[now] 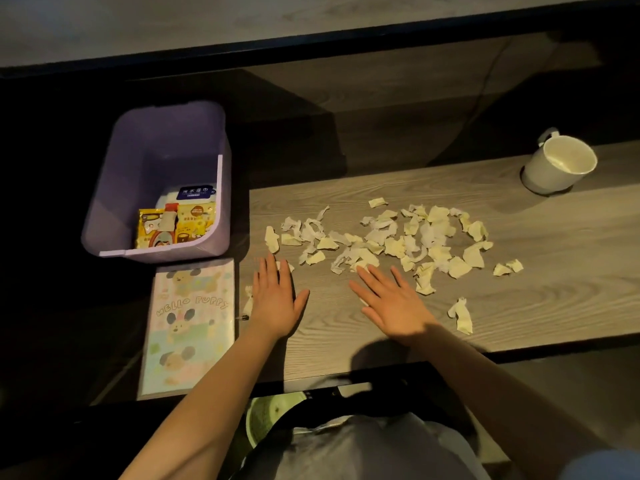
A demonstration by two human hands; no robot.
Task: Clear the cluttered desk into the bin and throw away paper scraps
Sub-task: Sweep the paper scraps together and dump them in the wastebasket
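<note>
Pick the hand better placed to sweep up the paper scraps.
Right. The right hand lies open with its fingertips at the edge of the main paper scraps. The left hand rests nearer the purple bin, beside only a few stray pieces.

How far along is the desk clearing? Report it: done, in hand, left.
Done: yellow snack packets and a wipes pack lie in the purple bin. In hand: the left hand and right hand lie flat on the desk at the near edge of the paper scraps, holding nothing. Left: the scraps are spread across the desk, the notebook lies beside the bin, and the white mug stands at the far right.
</note>
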